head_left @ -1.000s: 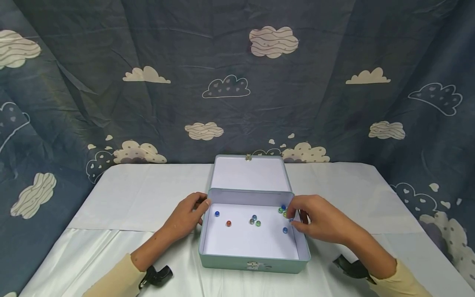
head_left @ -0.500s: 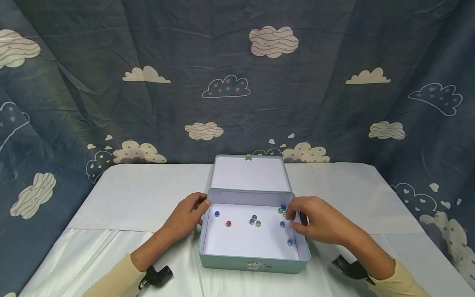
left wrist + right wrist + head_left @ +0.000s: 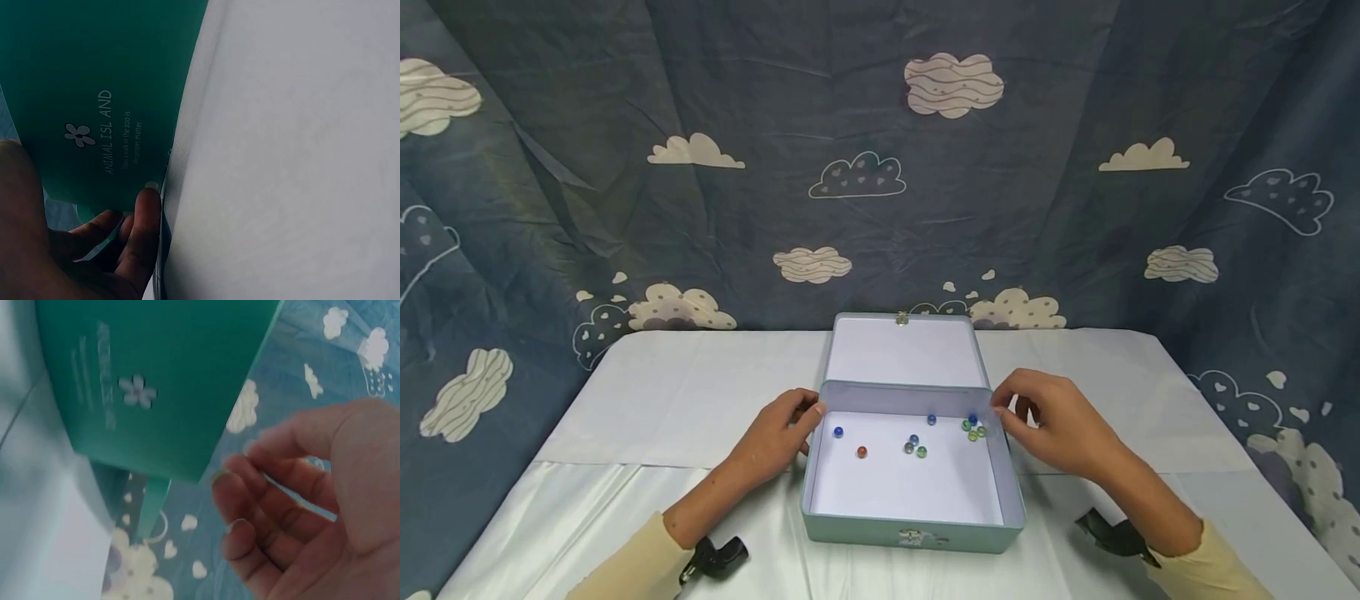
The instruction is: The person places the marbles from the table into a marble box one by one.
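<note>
A green hinged tin box (image 3: 850,530) with a white inside stands with its lid (image 3: 904,350) raised at the back. My left hand (image 3: 781,435) holds its left wall near the back corner, thumb at the rim, fingers along the outer side. My right hand (image 3: 1052,421), loosely curled, is at the right rim near the back corner; contact cannot be told. No marble shows in its fingers. Inside lie a red marble (image 3: 862,452), a blue marble (image 3: 838,432), another blue marble (image 3: 932,419), a middle cluster with a green marble (image 3: 922,452), and several back-right marbles, including a blue marble (image 3: 973,419).
White cloth (image 3: 715,375) covers the table. Behind it hangs a dark blue curtain (image 3: 865,225) with cloud prints. A metal clasp (image 3: 912,537) is on the box's front. Straps with black camera mounts (image 3: 718,557) sit at both wrists.
Two blue marbles rolled about near the right wall; now one lies by the back wall and the other is not seen. My right hand moved up and back to the rim. The left stayed.
</note>
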